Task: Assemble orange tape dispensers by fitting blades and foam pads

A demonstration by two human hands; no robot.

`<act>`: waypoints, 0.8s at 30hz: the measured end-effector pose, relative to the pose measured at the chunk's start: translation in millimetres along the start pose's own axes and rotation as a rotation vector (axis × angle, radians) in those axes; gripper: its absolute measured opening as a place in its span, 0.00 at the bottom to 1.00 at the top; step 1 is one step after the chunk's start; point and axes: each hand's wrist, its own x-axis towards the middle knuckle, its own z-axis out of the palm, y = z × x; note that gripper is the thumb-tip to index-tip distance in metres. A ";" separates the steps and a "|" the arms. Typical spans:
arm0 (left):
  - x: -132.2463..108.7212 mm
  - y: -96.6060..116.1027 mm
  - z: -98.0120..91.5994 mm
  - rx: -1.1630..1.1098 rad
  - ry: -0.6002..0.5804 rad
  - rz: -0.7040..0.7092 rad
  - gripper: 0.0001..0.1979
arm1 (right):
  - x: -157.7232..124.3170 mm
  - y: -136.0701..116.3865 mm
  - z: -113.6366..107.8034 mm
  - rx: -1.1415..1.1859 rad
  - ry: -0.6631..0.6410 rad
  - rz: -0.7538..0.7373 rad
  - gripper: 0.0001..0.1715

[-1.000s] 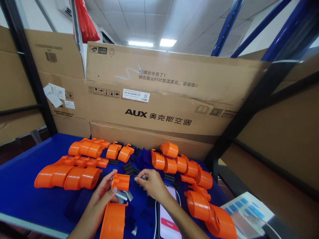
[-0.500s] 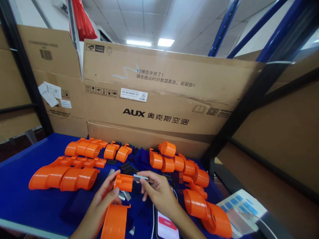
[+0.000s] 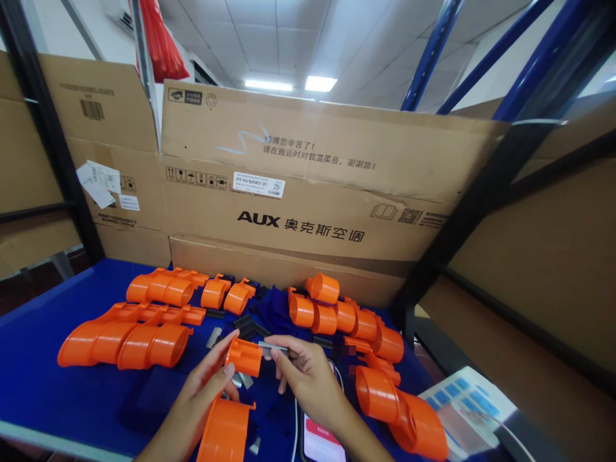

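My left hand (image 3: 205,385) grips a small orange plastic part (image 3: 245,357) above the blue table (image 3: 58,391). My right hand (image 3: 305,375) pinches a small grey metal piece (image 3: 272,349) whose end meets the orange part's right side. A larger orange curved housing (image 3: 224,431) lies just under my left wrist. Loose grey metal pieces (image 3: 240,380) rest on the cloth below the held part.
Rows of orange housings lie at the left (image 3: 128,340) and right (image 3: 380,378). A phone (image 3: 323,443) lies under my right wrist. Black clips (image 3: 248,324) sit mid-table. An AUX cardboard box (image 3: 308,192) walls the back; a black rack post (image 3: 462,224) and a sheet (image 3: 469,404) stand right.
My right hand brought the grey metal piece leftwards up against the orange part. My left hand shifted the part slightly right. The view moved a little.
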 end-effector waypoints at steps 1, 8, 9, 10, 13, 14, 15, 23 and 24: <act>0.4 -1.0 0.1 0.013 -0.011 0.002 0.43 | -1.1 -0.4 1.1 -0.003 0.007 -0.002 0.26; -0.1 -14.5 11.3 0.130 -0.080 0.107 0.43 | -17.9 -16.4 21.0 -0.018 0.033 0.050 0.36; -0.2 -16.6 12.4 0.153 -0.093 0.115 0.42 | -19.9 -20.0 23.7 -0.004 -0.007 0.079 0.37; -0.2 -18.1 12.9 0.174 -0.109 0.117 0.42 | -21.1 -23.4 25.7 0.004 -0.053 0.096 0.38; 0.3 -16.4 10.4 0.197 -0.139 0.117 0.39 | -17.5 -27.7 27.1 -0.014 -0.160 0.073 0.38; 0.5 -13.4 8.7 0.193 -0.140 0.118 0.39 | -13.6 -26.3 26.4 -0.032 -0.176 0.047 0.36; 0.8 -9.6 6.7 0.179 -0.128 0.122 0.38 | -8.7 -23.5 25.4 -0.090 -0.176 0.010 0.34; 3.8 11.3 -11.5 0.024 0.077 0.089 0.41 | 18.2 7.7 34.5 -0.794 -0.185 -0.167 0.17; 3.7 10.9 -14.2 0.026 0.084 0.087 0.41 | 17.8 9.0 37.2 -0.843 -0.198 -0.179 0.17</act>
